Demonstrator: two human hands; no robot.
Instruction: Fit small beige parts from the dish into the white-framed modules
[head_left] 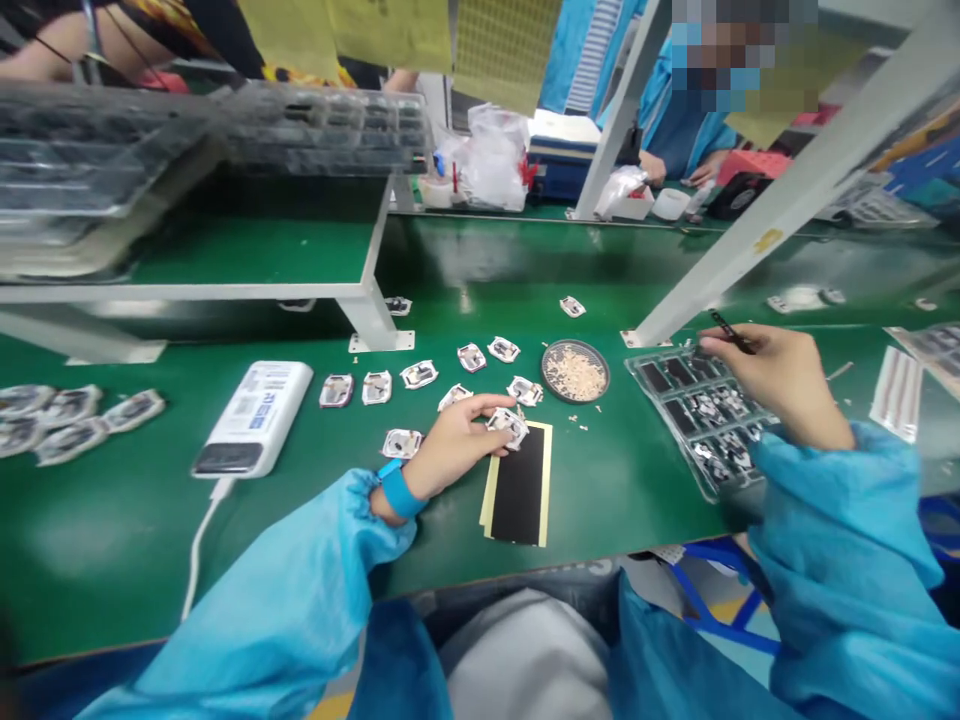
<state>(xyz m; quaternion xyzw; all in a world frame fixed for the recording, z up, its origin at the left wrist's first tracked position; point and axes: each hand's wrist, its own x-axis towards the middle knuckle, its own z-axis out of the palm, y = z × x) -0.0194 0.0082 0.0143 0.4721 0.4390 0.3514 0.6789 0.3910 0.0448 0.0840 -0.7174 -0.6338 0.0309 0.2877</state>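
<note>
My left hand (469, 437), a blue band at its wrist, grips a small white-rimmed device housing (507, 428) between thumb and fingers. Below it lies a black sheet with yellow edges (519, 490). My right hand (780, 375) pinches black tweezers (731, 332) over the far part of a clear compartment tray (686, 455); the tips of the tweezers are hard to make out. Small black and silver parts (709, 408) sit in the tray's compartments. Between my hands stands a round dark dish (545, 378) of small beige pieces. Several similar housings (418, 374) lie around my left hand.
A white power bank (255, 418) with a cable lies left, beside more housings (71, 437). A white-framed shelf (367, 310) bears stacked clear trays (322, 130). A slanted white post (765, 190) rises behind my right hand. Co-workers sit across the bench.
</note>
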